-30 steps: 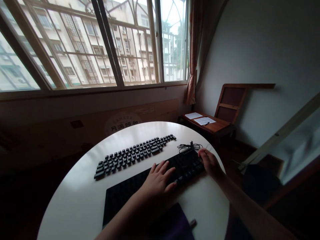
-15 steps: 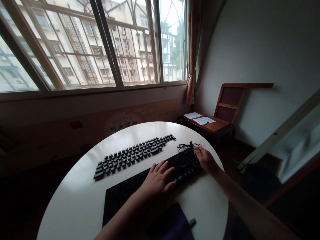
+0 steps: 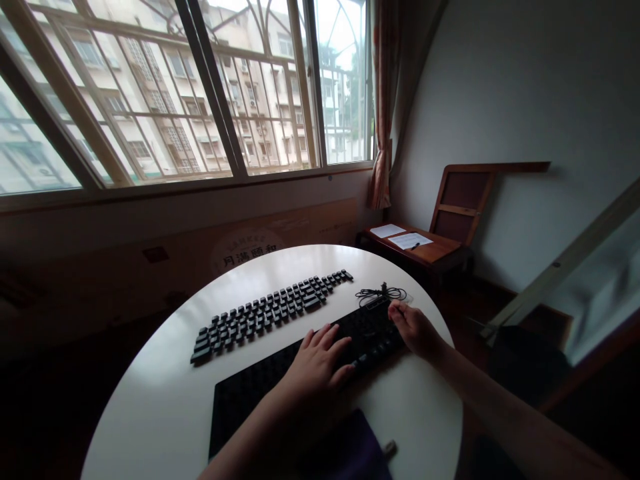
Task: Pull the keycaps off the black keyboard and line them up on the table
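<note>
A black keyboard base (image 3: 260, 387) with most of its keycaps off lies slantwise on a round white table (image 3: 165, 407). My left hand (image 3: 317, 363) rests flat on its middle, fingers stretched out. At the keyboard's far right end my right hand (image 3: 413, 327) has its fingers curled down over the keys; what they pinch, if anything, is hidden. The removed black keycaps (image 3: 267, 310) are laid out in rows behind the keyboard. A coiled black cable (image 3: 380, 293) lies just beyond my right hand.
A purple cloth (image 3: 350, 450) lies at the table's near edge. A wooden chair (image 3: 440, 227) with papers on its seat stands at the back right by the wall. A barred window (image 3: 190, 93) and a curtain fill the back. A slanted board leans at the right.
My right hand has shifted slightly along the keyboard's far right end. My left hand has stayed flat in place. The view has drifted a little.
</note>
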### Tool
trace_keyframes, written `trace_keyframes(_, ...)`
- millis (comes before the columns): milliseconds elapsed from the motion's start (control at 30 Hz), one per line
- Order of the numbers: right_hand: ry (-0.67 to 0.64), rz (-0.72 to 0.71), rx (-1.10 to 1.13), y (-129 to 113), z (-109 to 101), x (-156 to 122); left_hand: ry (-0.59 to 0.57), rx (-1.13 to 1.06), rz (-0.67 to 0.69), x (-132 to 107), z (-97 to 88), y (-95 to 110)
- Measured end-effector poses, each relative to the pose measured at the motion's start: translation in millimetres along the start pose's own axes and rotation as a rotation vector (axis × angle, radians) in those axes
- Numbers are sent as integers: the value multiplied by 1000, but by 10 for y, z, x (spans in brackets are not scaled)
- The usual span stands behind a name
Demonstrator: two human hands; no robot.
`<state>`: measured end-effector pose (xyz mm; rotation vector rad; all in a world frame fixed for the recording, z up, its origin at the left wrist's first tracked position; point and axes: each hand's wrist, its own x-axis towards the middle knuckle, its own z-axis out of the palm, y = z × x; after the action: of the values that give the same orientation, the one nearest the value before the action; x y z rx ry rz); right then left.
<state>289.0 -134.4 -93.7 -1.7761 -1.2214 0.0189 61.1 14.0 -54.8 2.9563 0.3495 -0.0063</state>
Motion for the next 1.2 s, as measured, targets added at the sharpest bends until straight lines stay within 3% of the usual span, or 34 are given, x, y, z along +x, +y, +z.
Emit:
trace_keyframes(167,45,-14,55,43,6,-25,-18,-20,-21,-3,-11,6)
trace_keyframes(367,144,82,279,177,46,-8,1,-27,-4,-1,6,-15)
trace_keyframes(500,331,219,400,266,27,48,-12,-25,-9,-2,-16,2)
trace_keyframes(600,432,225,387,277,-22,48,-9,-29,-14,-10,-19,7)
trace_keyframes(700,495,94,254,182,-51,-51,32,-43,5,-18,9,-10)
trace_keyframes(767,455,-70,117,64,-47,-157,50,-43,1,-20,27,-21)
trace_keyframes(967,31,-755,-48,-320,22,-410,158,-29,32,-26,-12,25)
trace_keyframes(1200,-148,-927,-113,-539,38,-435,321,-79,205,-65,-68,146)
